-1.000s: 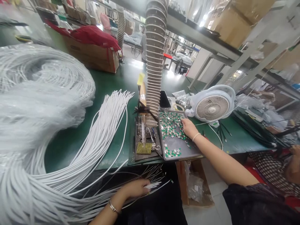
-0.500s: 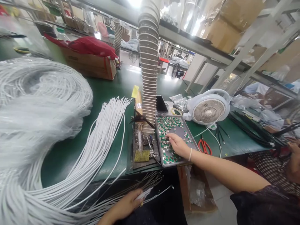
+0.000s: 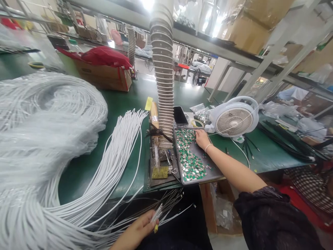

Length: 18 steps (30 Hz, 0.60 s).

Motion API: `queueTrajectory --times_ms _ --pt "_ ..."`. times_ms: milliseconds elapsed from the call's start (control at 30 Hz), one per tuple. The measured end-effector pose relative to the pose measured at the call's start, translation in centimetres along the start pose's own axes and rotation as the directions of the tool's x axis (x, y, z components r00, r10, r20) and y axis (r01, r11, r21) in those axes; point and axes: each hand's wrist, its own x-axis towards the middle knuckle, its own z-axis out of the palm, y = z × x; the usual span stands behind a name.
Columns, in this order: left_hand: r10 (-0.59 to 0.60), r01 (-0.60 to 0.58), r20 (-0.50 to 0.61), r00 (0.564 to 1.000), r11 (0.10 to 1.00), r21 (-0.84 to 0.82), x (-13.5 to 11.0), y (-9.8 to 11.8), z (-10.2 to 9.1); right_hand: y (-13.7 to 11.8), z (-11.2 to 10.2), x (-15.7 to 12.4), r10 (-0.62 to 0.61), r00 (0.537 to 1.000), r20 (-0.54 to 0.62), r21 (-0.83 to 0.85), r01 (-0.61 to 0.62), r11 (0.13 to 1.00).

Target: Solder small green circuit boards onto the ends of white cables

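My left hand (image 3: pixel 140 229) is low at the bench's front edge, closed around the ends of several thin white cables (image 3: pixel 161 212) that run back to a big white bundle (image 3: pixel 114 152). My right hand (image 3: pixel 202 139) reaches onto a grey metal tray (image 3: pixel 208 173), palm down with fingers curled on the small green and silver parts (image 3: pixel 191 161) heaped there. Whether it holds a part is hidden under the palm.
A ribbed white duct (image 3: pixel 163 76) drops to a small soldering jig (image 3: pixel 159 158) left of the tray. A phone (image 3: pixel 180 115), a white desk fan (image 3: pixel 234 119), a cardboard box with red cloth (image 3: pixel 106 71) and a large white cable coil (image 3: pixel 44 121) lie on the green bench.
My right hand slid from the tray's near middle back to its far end. The left hand stayed at the bench edge with the cable ends. The view shifted slightly.
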Motion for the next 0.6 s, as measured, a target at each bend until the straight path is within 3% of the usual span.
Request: queueTrajectory --times_ms 267,600 --pt "-0.042 0.029 -0.047 0.998 0.969 -0.247 -0.3 1.2 0.6 -2.0 0.7 -0.8 -0.185 0.962 0.203 0.073 0.173 0.982" --pt "-0.011 -0.017 -0.082 0.997 0.942 -0.336 -0.4 2.1 1.3 -4.0 -2.7 -6.0 -0.356 0.862 0.362 0.245 0.28 0.928"
